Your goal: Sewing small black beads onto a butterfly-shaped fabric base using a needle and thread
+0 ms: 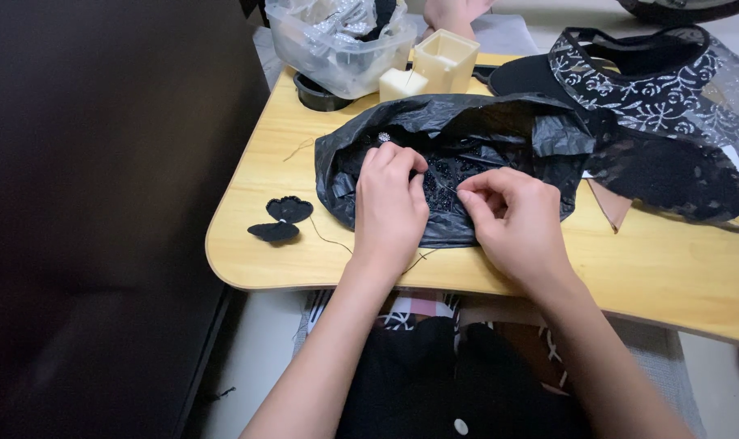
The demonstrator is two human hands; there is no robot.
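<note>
Both hands, left and right, pinch beaded black fabric at frame centre on the counter; steady, taut fabric suits fine stitching.

Even, soft indoor light, sharp at centre; the nine o'clock side falls into deep shadow, slight blur towards the edges.
</note>
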